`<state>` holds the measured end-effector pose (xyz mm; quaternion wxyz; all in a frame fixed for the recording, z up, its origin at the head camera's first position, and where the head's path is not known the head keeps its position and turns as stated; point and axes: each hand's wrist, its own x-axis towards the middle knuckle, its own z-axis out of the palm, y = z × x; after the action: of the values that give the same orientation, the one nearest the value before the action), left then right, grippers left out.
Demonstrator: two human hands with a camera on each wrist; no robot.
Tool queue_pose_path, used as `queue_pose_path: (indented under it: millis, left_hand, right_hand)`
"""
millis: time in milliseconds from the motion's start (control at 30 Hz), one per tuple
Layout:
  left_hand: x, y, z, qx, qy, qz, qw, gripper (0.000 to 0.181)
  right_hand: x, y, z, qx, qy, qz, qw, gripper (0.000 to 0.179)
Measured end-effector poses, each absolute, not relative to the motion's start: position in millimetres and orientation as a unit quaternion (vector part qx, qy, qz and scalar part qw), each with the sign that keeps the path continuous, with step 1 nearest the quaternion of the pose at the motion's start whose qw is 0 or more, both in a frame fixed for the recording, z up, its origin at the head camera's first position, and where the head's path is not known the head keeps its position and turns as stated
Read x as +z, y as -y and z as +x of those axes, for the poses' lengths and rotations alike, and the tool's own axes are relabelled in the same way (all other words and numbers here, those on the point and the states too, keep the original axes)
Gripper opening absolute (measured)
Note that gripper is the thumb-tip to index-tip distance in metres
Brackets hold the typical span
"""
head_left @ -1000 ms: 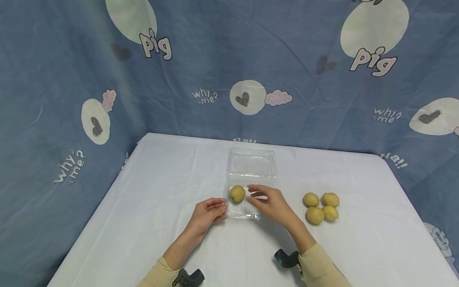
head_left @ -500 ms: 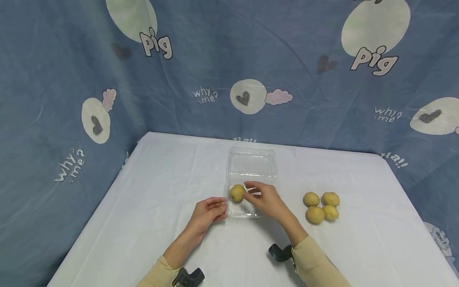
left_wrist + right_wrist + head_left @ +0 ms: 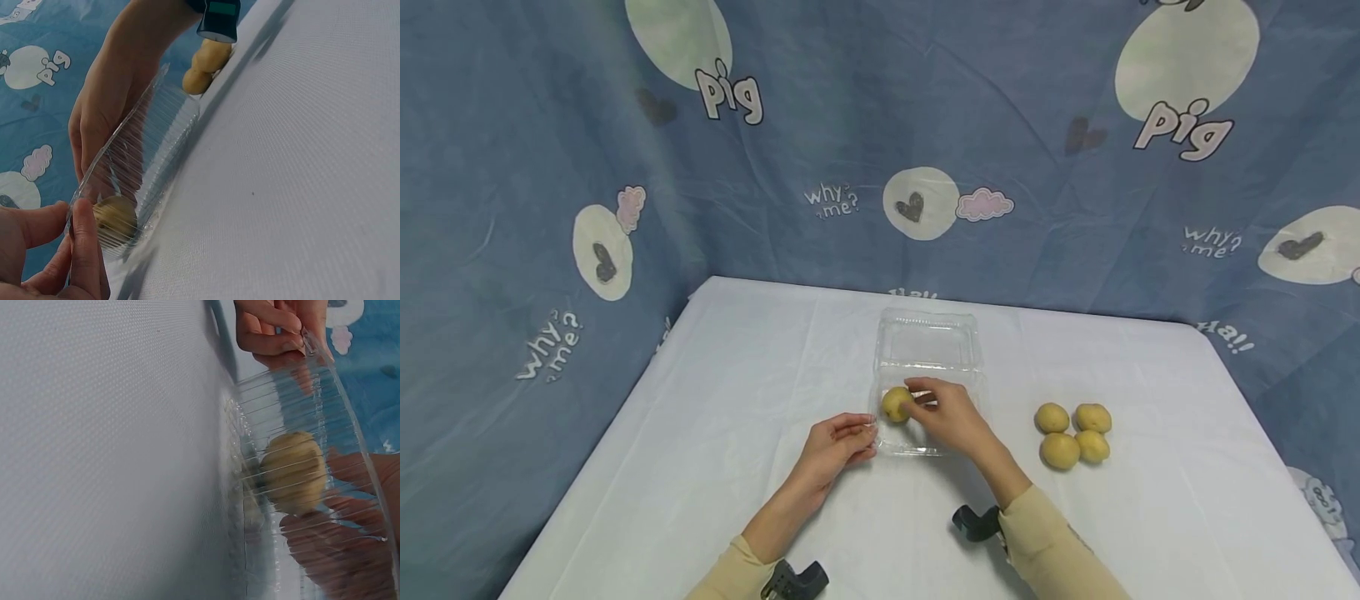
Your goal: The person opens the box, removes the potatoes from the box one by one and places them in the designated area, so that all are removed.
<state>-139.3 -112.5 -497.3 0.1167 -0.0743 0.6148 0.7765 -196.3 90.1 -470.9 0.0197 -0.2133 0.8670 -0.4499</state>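
A clear plastic clamshell box (image 3: 904, 452) lies unfolded on the white table, its lid (image 3: 928, 343) laid back on the far side. Inside the near half, toward the left, sits one round yellow potato (image 3: 895, 405). My left hand (image 3: 835, 448) pinches the box's left rim between thumb and fingers, as the left wrist view also shows. Over the box, my right hand (image 3: 949, 417) has its thumb and fingertips at the potato's right side, fingers loosely bent and not closed round it. Through the ribbed wall, the right wrist view shows the potato (image 3: 294, 474) beside those fingers.
Several more potatoes (image 3: 1061, 451) lie in a cluster on the table (image 3: 1157, 500), right of the box. A blue printed curtain (image 3: 820, 125) hangs behind and to the left. A dark wrist camera (image 3: 976, 523) juts out under the right forearm.
My right hand has shifted left, from a small gap beside the potato to its right side. The left hand, the box and the potatoes have stayed in place.
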Motion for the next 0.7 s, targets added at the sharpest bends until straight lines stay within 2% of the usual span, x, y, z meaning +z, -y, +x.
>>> queue_pose_path:
  millis: [700]
  left_hand:
    - [-497.4, 112.0, -139.7, 0.775, -0.616, -0.078, 0.117, 0.033]
  right_hand:
    - [-472.7, -84.4, -200.5, -0.431, -0.88, -0.193, 0.052, 0.04]
